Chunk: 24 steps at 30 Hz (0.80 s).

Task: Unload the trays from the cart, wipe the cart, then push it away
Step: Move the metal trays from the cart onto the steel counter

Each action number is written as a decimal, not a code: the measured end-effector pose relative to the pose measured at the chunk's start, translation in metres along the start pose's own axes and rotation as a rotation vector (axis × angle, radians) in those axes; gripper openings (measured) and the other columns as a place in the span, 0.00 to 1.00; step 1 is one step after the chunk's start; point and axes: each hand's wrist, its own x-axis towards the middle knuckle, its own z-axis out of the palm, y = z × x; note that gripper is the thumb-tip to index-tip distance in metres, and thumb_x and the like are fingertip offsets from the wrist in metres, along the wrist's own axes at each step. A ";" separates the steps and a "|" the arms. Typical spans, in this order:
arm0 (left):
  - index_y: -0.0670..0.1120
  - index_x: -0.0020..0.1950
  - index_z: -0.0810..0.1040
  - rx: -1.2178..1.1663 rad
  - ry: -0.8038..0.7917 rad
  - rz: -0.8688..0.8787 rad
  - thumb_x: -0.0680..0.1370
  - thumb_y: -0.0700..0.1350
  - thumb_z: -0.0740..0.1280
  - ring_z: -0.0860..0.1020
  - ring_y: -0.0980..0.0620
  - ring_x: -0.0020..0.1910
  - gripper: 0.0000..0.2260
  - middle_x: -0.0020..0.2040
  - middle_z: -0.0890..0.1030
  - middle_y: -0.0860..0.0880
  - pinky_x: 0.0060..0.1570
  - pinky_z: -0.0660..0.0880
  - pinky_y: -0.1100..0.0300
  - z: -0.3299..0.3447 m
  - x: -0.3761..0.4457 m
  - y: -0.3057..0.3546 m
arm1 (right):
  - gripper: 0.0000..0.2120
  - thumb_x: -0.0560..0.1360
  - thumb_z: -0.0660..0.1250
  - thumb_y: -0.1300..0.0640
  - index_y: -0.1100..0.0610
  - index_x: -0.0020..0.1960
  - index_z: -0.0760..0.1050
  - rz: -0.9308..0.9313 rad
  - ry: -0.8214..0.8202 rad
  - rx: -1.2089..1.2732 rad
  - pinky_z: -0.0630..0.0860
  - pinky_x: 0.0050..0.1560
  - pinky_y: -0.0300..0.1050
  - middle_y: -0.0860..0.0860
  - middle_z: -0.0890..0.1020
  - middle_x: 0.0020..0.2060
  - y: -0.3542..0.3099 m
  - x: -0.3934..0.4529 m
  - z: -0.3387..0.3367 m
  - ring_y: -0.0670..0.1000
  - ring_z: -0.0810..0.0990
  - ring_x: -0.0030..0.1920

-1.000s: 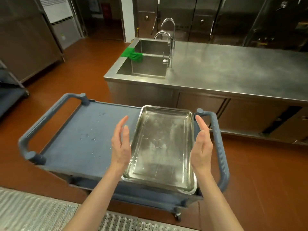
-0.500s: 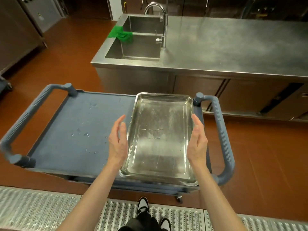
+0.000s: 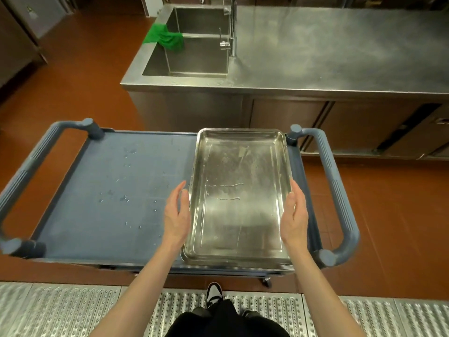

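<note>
- Cart (image 3: 116,190): blue-grey, flat top deck with a looped handle at each end; stands on a red-brown floor, parallel to and just in front of the steel table. Scattered water droplets (image 3: 125,198) lie on the bare left part of the deck.
- Tray (image 3: 239,190): one shallow rectangular steel tray, empty, lying flat on the right part of the cart deck, long side running away from the person. Its near rim reaches the cart's near edge; streaks and a few beads of water show on its base.
- Left hand (image 3: 176,218): open, palm facing right, fingers straight and loosely together, placed just beside the tray's left long rim. Whether it touches the rim cannot be told. Holding nothing.
- Right hand (image 3: 294,215): open, palm facing left, fingers straight, placed at the tray's right long rim between the tray and the right cart handle (image 3: 337,195). Contact cannot be told. Holding nothing.
- Table (image 3: 340,49): long stainless-steel surface beyond the cart, with cabinet doors below.
- Sink (image 3: 194,57): two-basin, set in the left end of the table; a curved tap (image 3: 232,27) stands at its right side.
- Green cloth (image 3: 165,38): draped over the divider between the basins, at the sink's left edge.
- Floor grating (image 3: 73,312): studded metal plates under the person; one black-and-white shoe (image 3: 213,294) shows on it.
</note>
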 end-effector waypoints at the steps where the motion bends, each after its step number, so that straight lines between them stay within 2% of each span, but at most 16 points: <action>1: 0.52 0.80 0.69 -0.005 -0.008 -0.014 0.89 0.53 0.56 0.68 0.61 0.75 0.20 0.76 0.71 0.58 0.72 0.63 0.67 0.001 -0.001 -0.001 | 0.24 0.88 0.51 0.45 0.49 0.82 0.63 0.010 0.010 -0.021 0.59 0.77 0.39 0.44 0.67 0.80 0.004 -0.001 0.000 0.41 0.63 0.79; 5: 0.52 0.82 0.65 0.013 -0.075 -0.071 0.88 0.57 0.56 0.65 0.61 0.76 0.23 0.78 0.68 0.58 0.74 0.62 0.62 0.004 0.000 -0.012 | 0.25 0.87 0.54 0.44 0.50 0.82 0.60 0.083 0.022 -0.109 0.59 0.79 0.48 0.46 0.63 0.81 0.022 -0.004 -0.001 0.46 0.61 0.80; 8: 0.53 0.82 0.65 0.071 -0.090 -0.102 0.88 0.58 0.56 0.65 0.57 0.78 0.24 0.80 0.68 0.54 0.79 0.62 0.51 0.008 0.006 -0.021 | 0.25 0.87 0.56 0.45 0.50 0.82 0.61 0.139 0.043 -0.174 0.64 0.78 0.52 0.47 0.65 0.79 0.034 -0.004 -0.001 0.48 0.64 0.79; 10: 0.52 0.81 0.67 0.128 -0.059 -0.129 0.88 0.57 0.56 0.64 0.54 0.78 0.23 0.77 0.69 0.53 0.79 0.63 0.48 0.010 0.007 -0.021 | 0.24 0.87 0.58 0.46 0.51 0.81 0.63 0.140 0.065 -0.214 0.66 0.77 0.53 0.47 0.67 0.78 0.039 -0.003 -0.001 0.49 0.67 0.77; 13: 0.50 0.81 0.67 0.120 -0.046 -0.182 0.87 0.57 0.56 0.68 0.54 0.72 0.23 0.75 0.69 0.52 0.73 0.65 0.54 0.009 0.007 -0.017 | 0.23 0.86 0.60 0.48 0.51 0.79 0.65 0.183 0.104 -0.231 0.69 0.73 0.53 0.48 0.69 0.75 0.040 0.002 0.000 0.50 0.69 0.75; 16: 0.49 0.81 0.65 0.073 -0.087 -0.238 0.87 0.56 0.57 0.72 0.59 0.63 0.23 0.70 0.71 0.55 0.67 0.67 0.58 0.006 0.007 -0.020 | 0.22 0.85 0.60 0.48 0.52 0.77 0.67 0.306 0.138 -0.284 0.76 0.66 0.55 0.52 0.73 0.71 0.040 0.009 0.001 0.53 0.75 0.69; 18: 0.48 0.80 0.66 0.065 -0.099 -0.264 0.87 0.55 0.58 0.72 0.57 0.65 0.23 0.69 0.72 0.55 0.66 0.67 0.58 0.005 0.006 -0.022 | 0.20 0.85 0.59 0.47 0.54 0.74 0.71 0.345 0.145 -0.359 0.79 0.58 0.54 0.54 0.76 0.66 0.043 0.011 0.000 0.55 0.79 0.62; 20: 0.48 0.78 0.69 0.051 -0.094 -0.278 0.88 0.54 0.58 0.73 0.57 0.63 0.20 0.65 0.74 0.55 0.64 0.68 0.60 0.005 0.004 -0.023 | 0.19 0.86 0.57 0.45 0.57 0.68 0.74 0.373 0.151 -0.390 0.76 0.49 0.52 0.54 0.78 0.58 0.043 0.013 -0.001 0.54 0.79 0.54; 22: 0.50 0.72 0.72 0.042 -0.080 -0.277 0.87 0.54 0.59 0.76 0.59 0.56 0.16 0.58 0.77 0.57 0.56 0.71 0.64 0.006 0.002 -0.022 | 0.20 0.86 0.55 0.43 0.58 0.60 0.75 0.407 0.153 -0.402 0.73 0.46 0.50 0.54 0.78 0.52 0.043 0.013 0.000 0.54 0.78 0.48; 24: 0.50 0.71 0.73 0.034 -0.050 -0.264 0.87 0.54 0.60 0.77 0.57 0.57 0.15 0.58 0.78 0.56 0.54 0.72 0.61 0.007 0.001 -0.021 | 0.22 0.86 0.53 0.42 0.58 0.55 0.75 0.436 0.170 -0.406 0.73 0.44 0.50 0.54 0.79 0.49 0.042 0.012 0.001 0.53 0.78 0.45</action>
